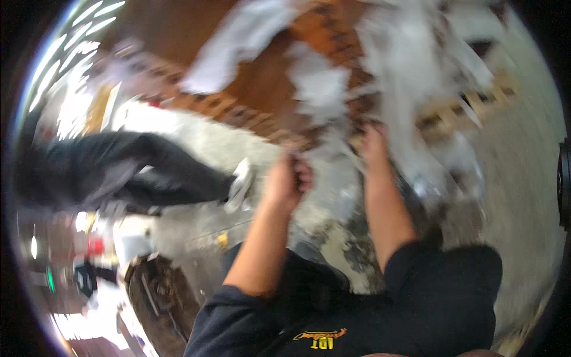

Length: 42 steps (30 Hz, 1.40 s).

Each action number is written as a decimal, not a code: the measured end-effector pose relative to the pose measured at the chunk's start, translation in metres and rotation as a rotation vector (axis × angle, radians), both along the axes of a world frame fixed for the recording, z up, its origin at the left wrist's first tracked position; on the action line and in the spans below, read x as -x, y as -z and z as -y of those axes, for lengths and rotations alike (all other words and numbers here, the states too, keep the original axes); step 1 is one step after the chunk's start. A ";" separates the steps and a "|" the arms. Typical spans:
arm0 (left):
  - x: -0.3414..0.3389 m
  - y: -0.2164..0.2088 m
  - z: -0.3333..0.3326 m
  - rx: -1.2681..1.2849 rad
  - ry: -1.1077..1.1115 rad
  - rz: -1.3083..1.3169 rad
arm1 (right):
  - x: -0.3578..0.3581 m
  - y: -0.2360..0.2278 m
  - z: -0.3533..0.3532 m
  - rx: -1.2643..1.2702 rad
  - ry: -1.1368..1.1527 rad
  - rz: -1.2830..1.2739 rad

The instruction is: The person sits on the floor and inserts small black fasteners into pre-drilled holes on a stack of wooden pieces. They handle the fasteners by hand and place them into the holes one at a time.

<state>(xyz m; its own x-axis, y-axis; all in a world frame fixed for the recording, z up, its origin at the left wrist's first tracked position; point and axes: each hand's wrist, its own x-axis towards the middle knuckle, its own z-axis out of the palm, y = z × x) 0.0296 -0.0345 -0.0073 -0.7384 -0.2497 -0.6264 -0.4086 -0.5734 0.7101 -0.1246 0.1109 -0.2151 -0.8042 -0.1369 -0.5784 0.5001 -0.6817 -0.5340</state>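
My left hand [295, 171] is closed with its fingers curled, at the near corner of a brown stack of goods [253, 83]. Whatever it may grip is too blurred to make out. To its right, my right hand [373, 143] reaches to the stack's near side, its fingers drawn together beside a thin whitish strip [351, 156]. Motion blur hides what is between those fingers. Torn white sheeting [321, 80] lies over the stack, and more translucent plastic film [398, 77] hangs down just right of my right hand.
Wooden slats like a pallet's [437, 119] show along the stack's lower edge. At the left stands another person's leg in dark trousers [143, 166] with a white shoe [239, 185]. Crumpled clear film [461, 166] lies on the grey floor [517, 178]. A dark brown object [160, 297] sits lower left.
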 end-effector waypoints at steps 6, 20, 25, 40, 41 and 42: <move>0.022 0.001 0.004 -0.109 0.114 -0.134 | -0.006 -0.014 0.012 -0.176 0.012 -0.102; 0.043 0.005 -0.013 -0.254 0.113 -0.306 | 0.004 -0.010 0.002 -0.181 -0.058 -0.039; 0.048 0.007 -0.014 -0.136 0.097 -0.272 | -0.004 -0.006 0.009 -0.065 -0.048 0.024; 0.043 0.031 -0.004 0.600 0.097 0.105 | -0.052 -0.100 0.031 -0.107 -0.227 -0.683; 0.049 0.036 -0.008 0.558 0.082 0.115 | -0.044 -0.101 0.025 -0.151 -0.242 -0.811; 0.052 0.040 -0.013 0.529 0.121 0.083 | -0.039 -0.102 0.019 -0.188 -0.261 -0.935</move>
<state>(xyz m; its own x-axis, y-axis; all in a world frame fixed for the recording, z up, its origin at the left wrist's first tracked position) -0.0224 -0.0214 -0.0473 -0.7347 -0.4630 -0.4959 -0.5166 -0.0920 0.8513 -0.0854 0.0920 -0.1136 -0.9062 -0.3456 0.2436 -0.0555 -0.4738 -0.8789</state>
